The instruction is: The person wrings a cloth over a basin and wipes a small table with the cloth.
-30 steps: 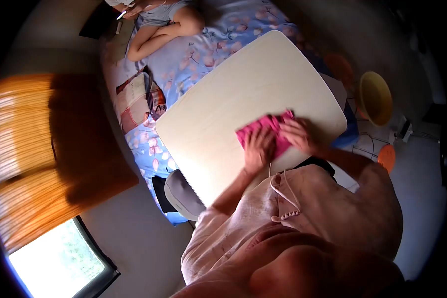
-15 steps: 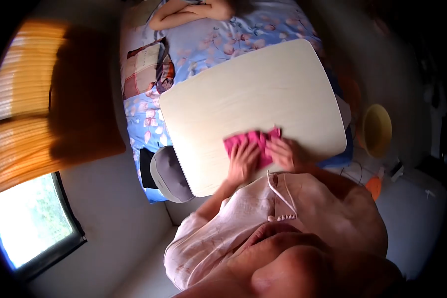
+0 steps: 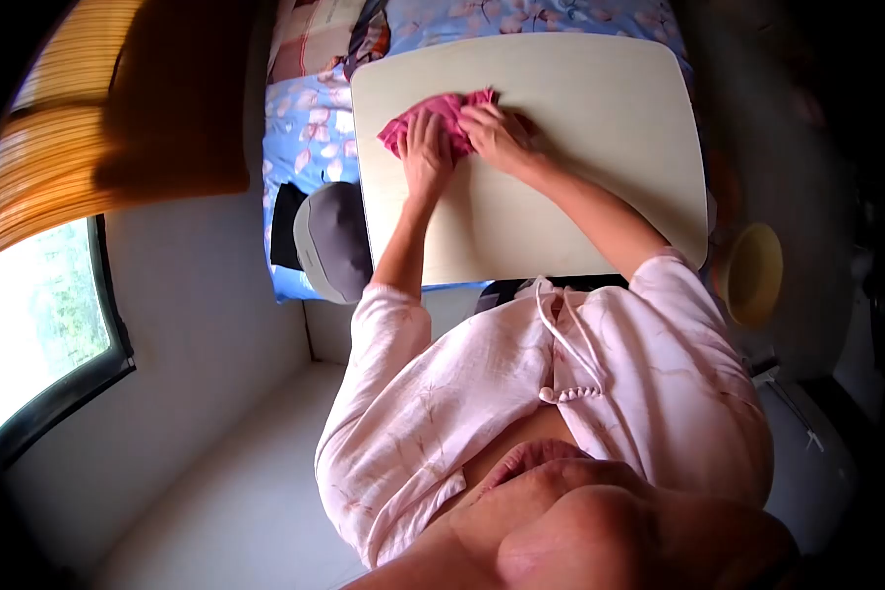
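Note:
A crumpled pink cloth (image 3: 446,104) lies on the far left part of a pale, round-cornered tabletop (image 3: 580,147). My left hand (image 3: 426,155) presses on the cloth's near side, its fingers bent into the fabric. Just to the right, my right hand (image 3: 499,136) grips the cloth's right end, with the fingers curled over it. Both forearms reach out across the table, and the fabric beneath my palms is hidden.
Under the table is a bed with a blue floral sheet (image 3: 310,133). A grey rounded object (image 3: 336,241) sits against the table's left edge. To the right stands a yellow basin (image 3: 754,273). A window (image 3: 49,315) with an orange curtain (image 3: 64,147) is at left.
Both hands and the cloth have moved away from my body, toward the table's far left. My arms are now stretched out. The view has shifted, and the other person's legs have left it.

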Tool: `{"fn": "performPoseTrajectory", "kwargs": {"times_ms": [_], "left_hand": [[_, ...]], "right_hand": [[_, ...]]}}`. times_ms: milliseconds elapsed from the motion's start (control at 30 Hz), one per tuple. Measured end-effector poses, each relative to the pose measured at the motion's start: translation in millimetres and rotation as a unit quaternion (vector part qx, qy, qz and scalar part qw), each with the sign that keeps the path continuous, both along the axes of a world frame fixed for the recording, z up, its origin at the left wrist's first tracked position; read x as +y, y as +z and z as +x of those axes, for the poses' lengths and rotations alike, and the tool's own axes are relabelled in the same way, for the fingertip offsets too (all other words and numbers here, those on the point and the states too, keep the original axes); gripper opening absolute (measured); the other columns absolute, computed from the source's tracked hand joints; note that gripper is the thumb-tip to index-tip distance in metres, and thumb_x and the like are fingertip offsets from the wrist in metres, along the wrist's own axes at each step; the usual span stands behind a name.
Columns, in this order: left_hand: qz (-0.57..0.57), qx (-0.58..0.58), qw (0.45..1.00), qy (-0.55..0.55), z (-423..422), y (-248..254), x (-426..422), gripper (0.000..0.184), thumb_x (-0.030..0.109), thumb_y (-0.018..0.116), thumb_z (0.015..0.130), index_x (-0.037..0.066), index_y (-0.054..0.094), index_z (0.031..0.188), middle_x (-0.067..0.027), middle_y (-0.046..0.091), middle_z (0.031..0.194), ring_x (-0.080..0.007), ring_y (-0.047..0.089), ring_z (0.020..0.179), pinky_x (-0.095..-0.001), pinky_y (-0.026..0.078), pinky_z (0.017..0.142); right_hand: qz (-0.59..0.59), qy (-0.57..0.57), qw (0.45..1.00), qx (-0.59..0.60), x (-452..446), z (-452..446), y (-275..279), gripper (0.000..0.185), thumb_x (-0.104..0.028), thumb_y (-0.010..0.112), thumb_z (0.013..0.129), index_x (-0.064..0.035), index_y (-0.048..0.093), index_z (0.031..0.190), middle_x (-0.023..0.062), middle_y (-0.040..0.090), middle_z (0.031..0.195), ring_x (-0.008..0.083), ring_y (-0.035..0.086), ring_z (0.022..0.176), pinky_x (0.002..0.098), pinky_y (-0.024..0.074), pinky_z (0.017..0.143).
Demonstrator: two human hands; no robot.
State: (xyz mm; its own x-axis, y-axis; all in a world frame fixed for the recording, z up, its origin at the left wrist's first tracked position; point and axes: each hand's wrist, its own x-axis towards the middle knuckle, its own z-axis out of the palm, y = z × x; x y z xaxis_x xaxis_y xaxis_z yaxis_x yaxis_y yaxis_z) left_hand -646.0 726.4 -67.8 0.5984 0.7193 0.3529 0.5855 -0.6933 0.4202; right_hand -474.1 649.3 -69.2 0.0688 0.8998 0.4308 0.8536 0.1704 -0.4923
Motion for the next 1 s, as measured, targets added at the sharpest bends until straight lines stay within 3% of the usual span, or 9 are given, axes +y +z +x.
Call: {"fn": "performPoseTrajectory", "kwargs": {"times_ms": [100, 133, 233, 367, 433, 567, 667, 867, 1000], "left_hand": [[-0.016, 0.023, 0.998, -0.051, -59, 5, -92, 0.052, 0.015, 0.060, 0.095, 0.000, 0.053, 0.144, -0.0198, 0.045, 0.158, -0.0390, 0.038, 0.149, -0.0577, 0.020, 0.123], [-0.057, 0.040, 0.995, -0.077, -83, 6, -126, 0.054, 0.015, 0.060, 0.095, -0.001, 0.051, 0.146, -0.0211, 0.043, 0.159, -0.0386, 0.036, 0.151, -0.0571, 0.018, 0.124], [-0.098, 0.119, 0.983, -0.096, -130, 6, -201, 0.059, 0.020, 0.062, 0.096, 0.000, 0.049, 0.149, -0.0216, 0.041, 0.160, -0.0385, 0.033, 0.153, -0.0568, 0.017, 0.125], [-0.080, 0.084, 0.992, -0.050, -110, 22, -160, 0.058, 0.023, 0.062, 0.097, -0.001, 0.049, 0.148, -0.0231, 0.042, 0.159, -0.0416, 0.033, 0.152, -0.0579, 0.018, 0.125], [0.005, 0.081, 0.997, 0.007, -93, 14, -95, 0.056, 0.026, 0.059, 0.099, -0.001, 0.050, 0.147, -0.0249, 0.043, 0.157, -0.0448, 0.036, 0.148, -0.0593, 0.021, 0.123], [0.013, 0.081, 0.993, 0.090, -83, 6, 2, 0.056, 0.035, 0.053, 0.104, 0.004, 0.048, 0.151, -0.0216, 0.042, 0.160, -0.0393, 0.036, 0.150, -0.0575, 0.024, 0.121], [0.021, 0.085, 0.994, 0.068, -98, 3, -23, 0.057, 0.033, 0.054, 0.104, 0.003, 0.047, 0.151, -0.0229, 0.042, 0.159, -0.0392, 0.033, 0.151, -0.0587, 0.022, 0.122], [-0.084, 0.094, 0.991, -0.036, -147, 18, -188, 0.065, 0.020, 0.065, 0.095, 0.003, 0.043, 0.154, -0.0213, 0.036, 0.163, -0.0407, 0.028, 0.154, -0.0586, 0.017, 0.125], [-0.079, 0.116, 0.990, -0.023, -125, 18, -176, 0.064, 0.022, 0.061, 0.098, 0.004, 0.041, 0.156, -0.0202, 0.036, 0.164, -0.0410, 0.027, 0.155, -0.0601, 0.017, 0.124]], "right_hand": [[-0.020, 0.080, 0.997, -0.012, -87, -37, -6, 0.025, -0.009, 0.065, 0.087, -0.0055, 0.073, 0.110, 0.0131, 0.065, 0.128, 0.0331, 0.059, 0.123, 0.0446, 0.0500, 0.099], [-0.010, 0.156, 0.984, -0.082, -119, -40, 6, 0.025, -0.007, 0.065, 0.086, -0.0068, 0.074, 0.110, 0.0119, 0.065, 0.128, 0.0322, 0.058, 0.123, 0.0458, 0.0494, 0.100], [-0.089, 0.215, 0.972, 0.034, -197, -51, 18, 0.028, -0.007, 0.066, 0.087, -0.0100, 0.075, 0.113, 0.0084, 0.066, 0.129, 0.0272, 0.058, 0.124, 0.0442, 0.0474, 0.102], [-0.063, 0.213, 0.975, 0.002, -135, -42, -5, 0.032, -0.012, 0.067, 0.090, -0.0117, 0.073, 0.121, 0.0096, 0.065, 0.134, 0.0285, 0.057, 0.129, 0.0469, 0.0454, 0.106], [-0.026, 0.141, 0.988, -0.059, -63, -41, -11, 0.032, -0.022, 0.062, 0.096, -0.0145, 0.071, 0.126, 0.0069, 0.061, 0.142, 0.0268, 0.051, 0.137, 0.0468, 0.0401, 0.112], [-0.108, 0.052, 0.993, 0.002, 23, -55, 12, 0.036, -0.017, 0.058, 0.098, -0.0131, 0.069, 0.132, 0.0087, 0.057, 0.150, 0.0284, 0.047, 0.142, 0.0475, 0.0365, 0.117], [-0.089, 0.121, 0.988, -0.022, 7, -60, -2, 0.036, -0.014, 0.059, 0.097, -0.0130, 0.069, 0.132, 0.0080, 0.058, 0.149, 0.0289, 0.047, 0.142, 0.0477, 0.0362, 0.118], [-0.050, 0.240, 0.967, -0.065, -170, -66, -4, 0.042, -0.018, 0.067, 0.091, -0.0107, 0.069, 0.132, 0.0052, 0.058, 0.149, 0.0255, 0.045, 0.144, 0.0476, 0.0385, 0.117], [-0.062, 0.240, 0.968, -0.042, -158, -55, 0, 0.041, -0.017, 0.066, 0.092, -0.0094, 0.069, 0.132, 0.0073, 0.061, 0.146, 0.0270, 0.051, 0.141, 0.0454, 0.0408, 0.116]]}}
